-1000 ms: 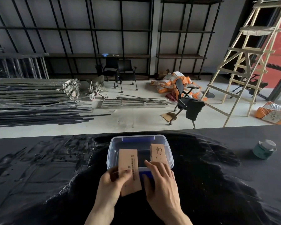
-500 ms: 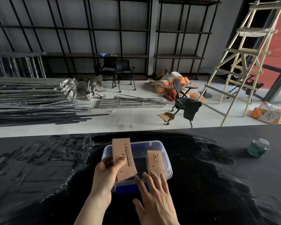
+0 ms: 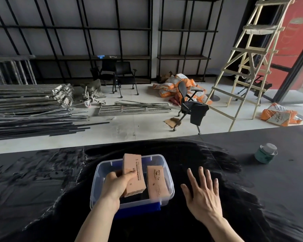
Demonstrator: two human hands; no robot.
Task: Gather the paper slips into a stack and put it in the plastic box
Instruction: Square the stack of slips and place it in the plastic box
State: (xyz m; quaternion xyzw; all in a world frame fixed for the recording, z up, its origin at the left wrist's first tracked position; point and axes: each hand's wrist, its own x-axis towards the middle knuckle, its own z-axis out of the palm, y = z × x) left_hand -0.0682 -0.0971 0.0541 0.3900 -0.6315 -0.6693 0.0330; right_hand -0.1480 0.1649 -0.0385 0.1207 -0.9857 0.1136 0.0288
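Note:
A clear plastic box (image 3: 170,189) sits on the black table right in front of me. My left hand (image 3: 115,185) grips a thick stack of tan paper slips (image 3: 134,173) and holds it tilted over the left half of the box. A second tan stack (image 3: 157,181) lies inside the box on the right, leaning against its wall. My right hand (image 3: 204,193) hovers flat to the right of the box with fingers spread and nothing in it.
A blue lid (image 3: 138,211) peeks out under the box's near edge. A small teal jar (image 3: 266,153) stands at the table's far right. Beyond the table lie metal bars, chairs, orange sacks and a wooden ladder (image 3: 248,58).
My left hand has carried its stack from the near edge up and over the box. My right hand has come off the box and moved out to the right, opening flat.

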